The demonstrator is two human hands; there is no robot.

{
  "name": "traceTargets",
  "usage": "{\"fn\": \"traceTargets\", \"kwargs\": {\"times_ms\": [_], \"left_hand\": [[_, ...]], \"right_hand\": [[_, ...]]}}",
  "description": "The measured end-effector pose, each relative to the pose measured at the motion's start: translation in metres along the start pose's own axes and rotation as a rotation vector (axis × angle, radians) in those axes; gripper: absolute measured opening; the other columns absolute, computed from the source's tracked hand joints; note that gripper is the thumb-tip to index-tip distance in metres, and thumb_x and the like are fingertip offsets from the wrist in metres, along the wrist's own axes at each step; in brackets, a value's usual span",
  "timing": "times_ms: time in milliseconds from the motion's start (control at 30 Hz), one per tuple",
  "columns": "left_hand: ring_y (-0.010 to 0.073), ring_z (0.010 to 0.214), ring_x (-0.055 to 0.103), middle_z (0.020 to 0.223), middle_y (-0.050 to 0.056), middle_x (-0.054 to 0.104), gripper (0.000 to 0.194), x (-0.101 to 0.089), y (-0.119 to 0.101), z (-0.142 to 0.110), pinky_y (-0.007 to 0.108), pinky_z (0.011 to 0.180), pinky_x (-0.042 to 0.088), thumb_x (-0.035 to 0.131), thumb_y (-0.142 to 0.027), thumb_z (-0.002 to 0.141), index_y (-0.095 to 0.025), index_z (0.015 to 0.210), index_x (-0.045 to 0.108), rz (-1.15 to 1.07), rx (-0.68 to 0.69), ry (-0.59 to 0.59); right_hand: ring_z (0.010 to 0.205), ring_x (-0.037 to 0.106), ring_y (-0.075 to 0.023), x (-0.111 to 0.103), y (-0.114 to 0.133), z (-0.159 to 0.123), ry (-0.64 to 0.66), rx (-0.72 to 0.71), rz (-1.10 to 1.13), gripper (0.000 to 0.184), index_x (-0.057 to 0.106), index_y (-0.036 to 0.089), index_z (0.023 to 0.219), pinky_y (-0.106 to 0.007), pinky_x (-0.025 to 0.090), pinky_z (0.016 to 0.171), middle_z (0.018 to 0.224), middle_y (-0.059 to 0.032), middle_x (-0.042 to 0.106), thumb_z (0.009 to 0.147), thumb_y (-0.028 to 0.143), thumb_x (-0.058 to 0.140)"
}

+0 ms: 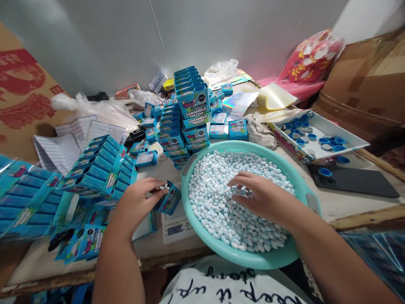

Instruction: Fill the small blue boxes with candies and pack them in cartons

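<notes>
A teal round basin point(202, 230) full of small white and pale-blue candies point(221, 198) sits at the table's front edge. My right hand point(262, 196) rests in the candies, fingers curled as they gather some. My left hand point(139, 202) pinches a few candies at the mouth of a small blue box point(169, 200), which stands on a digital scale point(175, 228) just left of the basin.
Stacks of blue "Caramelo Macizo" boxes point(193, 109) stand behind the basin. Open display cartons point(101, 169) lie at left. A white tray of blue caps point(316, 137) and a dark phone point(354, 181) are at right. Cardboard boxes and plastic bags line the back.
</notes>
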State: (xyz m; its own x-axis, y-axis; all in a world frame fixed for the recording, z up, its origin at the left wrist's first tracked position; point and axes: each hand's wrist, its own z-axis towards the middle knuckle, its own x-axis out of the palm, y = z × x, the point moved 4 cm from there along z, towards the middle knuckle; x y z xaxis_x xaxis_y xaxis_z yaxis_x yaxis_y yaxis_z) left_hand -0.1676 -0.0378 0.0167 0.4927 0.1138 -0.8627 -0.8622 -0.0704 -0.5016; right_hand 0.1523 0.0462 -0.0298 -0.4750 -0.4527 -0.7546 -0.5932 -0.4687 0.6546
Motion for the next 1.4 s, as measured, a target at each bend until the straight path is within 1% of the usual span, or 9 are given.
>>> {"fn": "traceTargets", "kwargs": {"times_ms": [433, 600, 700, 867, 1000, 1133, 1200, 1333, 1400], "left_hand": [[0.0208, 0.085, 0.072, 0.096, 0.004, 0.078, 0.034, 0.007, 0.016, -0.006, 0.031, 0.075, 0.057, 0.073, -0.043, 0.089, -0.026, 0.117, 0.078, -0.095, -0.037, -0.062], [0.0203, 0.108, 0.071, 0.124, 0.006, 0.072, 0.021, 0.002, -0.008, -0.011, 0.031, 0.088, 0.060, 0.063, -0.027, 0.097, -0.024, 0.113, 0.075, -0.135, 0.145, -0.313], [0.0185, 0.116, 0.068, 0.121, 0.004, 0.072, 0.023, 0.002, -0.036, -0.019, 0.032, 0.100, 0.057, 0.058, -0.015, 0.098, -0.024, 0.111, 0.075, -0.087, 0.265, -0.410], [0.0166, 0.112, 0.069, 0.119, 0.004, 0.073, 0.027, 0.010, -0.060, -0.021, 0.029, 0.099, 0.056, 0.058, -0.010, 0.097, -0.023, 0.115, 0.073, -0.058, 0.348, -0.249], [0.0167, 0.108, 0.070, 0.115, 0.004, 0.073, 0.024, 0.006, -0.056, -0.018, 0.029, 0.097, 0.056, 0.060, -0.011, 0.097, -0.023, 0.112, 0.074, -0.029, 0.335, -0.305], [0.0191, 0.116, 0.067, 0.126, 0.006, 0.067, 0.023, 0.014, -0.065, -0.017, 0.033, 0.101, 0.056, 0.063, -0.014, 0.096, -0.023, 0.114, 0.074, -0.050, 0.327, -0.302], [0.0203, 0.119, 0.066, 0.132, 0.008, 0.063, 0.026, 0.030, -0.079, -0.017, 0.035, 0.102, 0.056, 0.062, -0.016, 0.096, -0.023, 0.119, 0.072, -0.063, 0.323, -0.200], [0.0268, 0.125, 0.061, 0.138, 0.010, 0.062, 0.034, 0.072, -0.109, -0.017, 0.045, 0.107, 0.054, 0.066, -0.025, 0.096, -0.022, 0.130, 0.066, 0.008, 0.359, 0.166], [0.0308, 0.126, 0.059, 0.134, 0.010, 0.064, 0.040, 0.084, -0.117, -0.016, 0.049, 0.106, 0.054, 0.071, -0.029, 0.093, -0.021, 0.132, 0.065, 0.067, 0.353, 0.260]], "right_hand": [[0.100, 0.069, -0.0243, 0.000, 0.000, 0.000, 0.012, -0.002, 0.028, 0.022, 0.069, 0.026, 0.115, -0.038, 0.055, 0.085, 0.119, -0.0069, 0.068, 0.094, 0.028, 0.063], [0.100, 0.069, -0.0238, 0.001, 0.000, 0.000, 0.008, -0.001, 0.032, 0.021, 0.069, 0.027, 0.115, -0.039, 0.054, 0.087, 0.118, -0.0060, 0.068, 0.095, 0.028, 0.063], [0.098, 0.069, -0.0231, 0.001, -0.001, -0.002, 0.002, -0.009, 0.029, 0.022, 0.068, 0.027, 0.116, -0.039, 0.054, 0.087, 0.119, -0.0057, 0.068, 0.095, 0.028, 0.063], [0.099, 0.069, -0.0235, 0.000, 0.000, -0.002, 0.017, 0.003, 0.018, 0.022, 0.069, 0.027, 0.116, -0.038, 0.054, 0.082, 0.118, -0.0063, 0.068, 0.095, 0.028, 0.062], [0.102, 0.068, -0.0246, 0.000, 0.000, -0.001, 0.034, 0.004, 0.018, 0.023, 0.068, 0.027, 0.117, -0.038, 0.054, 0.080, 0.120, -0.0062, 0.068, 0.095, 0.030, 0.062], [0.104, 0.067, -0.0255, 0.002, -0.002, -0.002, 0.045, -0.018, 0.006, 0.023, 0.069, 0.027, 0.118, -0.041, 0.053, 0.087, 0.121, -0.0059, 0.068, 0.095, 0.030, 0.062], [0.103, 0.067, -0.0254, 0.002, -0.003, -0.002, 0.041, -0.027, 0.001, 0.023, 0.069, 0.027, 0.117, -0.041, 0.052, 0.087, 0.120, -0.0058, 0.068, 0.095, 0.030, 0.063], [0.098, 0.068, -0.0235, 0.003, -0.004, -0.002, 0.015, -0.052, 0.009, 0.025, 0.068, 0.026, 0.119, -0.038, 0.052, 0.082, 0.115, -0.0057, 0.069, 0.095, 0.029, 0.063], [0.096, 0.067, -0.0226, 0.003, -0.003, -0.002, 0.009, -0.065, 0.007, 0.025, 0.068, 0.026, 0.119, -0.037, 0.052, 0.081, 0.113, -0.0054, 0.069, 0.095, 0.028, 0.063]]}}
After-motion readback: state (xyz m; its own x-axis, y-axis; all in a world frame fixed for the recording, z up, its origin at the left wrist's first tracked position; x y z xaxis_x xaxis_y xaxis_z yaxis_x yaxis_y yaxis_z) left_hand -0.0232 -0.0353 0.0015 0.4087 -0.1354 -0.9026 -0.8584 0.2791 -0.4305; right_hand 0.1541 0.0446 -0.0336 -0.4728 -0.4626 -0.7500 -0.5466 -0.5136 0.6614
